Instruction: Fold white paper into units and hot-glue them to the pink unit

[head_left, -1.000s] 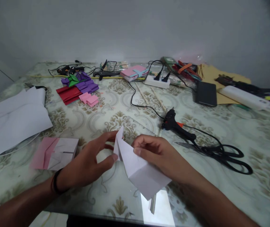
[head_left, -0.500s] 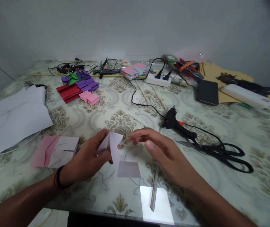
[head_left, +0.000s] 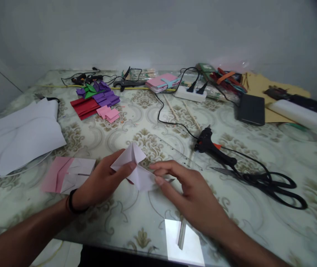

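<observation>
A folded pale paper (head_left: 142,178) is held up over the patterned table, between my two hands. The fingers of my left hand (head_left: 103,180) are closed on its left side, with the thumb pressed on the front. My right hand (head_left: 187,189) pinches the paper's right edge between thumb and fingertips. Left of my left hand lies a pink and white folded paper (head_left: 64,175), partly covered by the wrist. A clear ruler (head_left: 175,150) lies beyond my right hand, and a glue stick (head_left: 182,235) is near the front edge.
To the right are a black glue gun (head_left: 212,146) with its cord and black scissors (head_left: 261,181). White sheets (head_left: 25,137) cover the left side. Folded coloured papers (head_left: 100,100), a power strip (head_left: 190,94) and a black box (head_left: 251,109) stand farther back.
My right hand has closed on the right edge of the paper, from which it was apart before. The paper has opened out and turned, and my left thumb now presses on its front.
</observation>
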The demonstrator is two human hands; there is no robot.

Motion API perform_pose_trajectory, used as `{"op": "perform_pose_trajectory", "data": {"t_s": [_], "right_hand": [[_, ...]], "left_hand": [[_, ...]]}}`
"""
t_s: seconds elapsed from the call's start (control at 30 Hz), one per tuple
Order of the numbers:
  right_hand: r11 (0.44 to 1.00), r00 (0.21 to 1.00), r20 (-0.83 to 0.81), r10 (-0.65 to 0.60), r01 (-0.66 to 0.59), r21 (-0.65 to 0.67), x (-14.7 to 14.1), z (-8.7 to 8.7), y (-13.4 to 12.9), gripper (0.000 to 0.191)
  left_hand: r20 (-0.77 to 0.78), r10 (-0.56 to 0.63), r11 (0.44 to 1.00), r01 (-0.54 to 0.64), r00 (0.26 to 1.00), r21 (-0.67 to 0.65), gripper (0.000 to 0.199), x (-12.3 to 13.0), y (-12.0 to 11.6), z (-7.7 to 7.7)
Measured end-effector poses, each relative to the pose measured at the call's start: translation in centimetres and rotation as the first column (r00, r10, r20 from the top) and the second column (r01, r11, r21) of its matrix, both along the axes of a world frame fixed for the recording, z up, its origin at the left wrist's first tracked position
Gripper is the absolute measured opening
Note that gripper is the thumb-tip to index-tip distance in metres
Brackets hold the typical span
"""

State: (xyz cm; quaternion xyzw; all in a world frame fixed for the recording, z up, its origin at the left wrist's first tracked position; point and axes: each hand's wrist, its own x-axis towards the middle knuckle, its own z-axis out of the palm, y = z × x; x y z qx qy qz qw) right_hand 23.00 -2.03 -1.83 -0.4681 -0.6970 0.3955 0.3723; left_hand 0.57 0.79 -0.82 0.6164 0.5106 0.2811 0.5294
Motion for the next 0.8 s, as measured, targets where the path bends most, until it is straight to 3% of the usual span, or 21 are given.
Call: {"op": "perform_pose_trajectory", "data": {"t_s": [0.23, 0.47, 0.6, 0.67, 0.73, 0.8], "right_hand": [[0.941, 0.979, -0.202, -0.042, -0.030, -0.337, 0.23, -0.59, 0.90, 0.023], [0.867, 0.942, -0.333, -0.042, -0.131, -0.481, 0.39, -0.57, 1.06, 0.035], [0.802, 0.922, -0.381, 0.068, -0.278, -0.529, 0.45, -0.38, 0.99, 0.034], [0.839, 0.937, -0.314, 0.150, -0.289, -0.462, 0.51, -0.25, 0.99, 0.024], [0.917, 0.970, -0.163, 0.181, -0.227, -0.329, 0.64, -0.15, 1.01, 0.007], [0.973, 0.986, -0.017, 0.164, -0.165, -0.164, 0.84, -0.11, 1.03, 0.018]], "left_hand": [[-0.018, 0.037, 0.999, -0.037, 0.999, 0.029, 0.037, -0.47, 0.06, -0.41], [0.084, 0.063, 0.997, -0.059, 0.994, -0.048, 0.037, -0.62, 0.06, -0.64], [0.138, 0.028, 0.999, -0.024, 0.990, -0.026, 0.032, -0.57, 0.05, -0.58], [0.180, -0.010, 1.000, 0.008, 0.984, 0.014, 0.024, -0.59, 0.12, -0.39], [0.218, -0.074, 0.994, 0.054, 0.973, 0.095, 0.014, -0.70, 0.26, -0.15], [0.254, -0.177, 0.972, 0.128, 0.951, 0.199, 0.010, -0.93, 0.42, 0.07]]}}
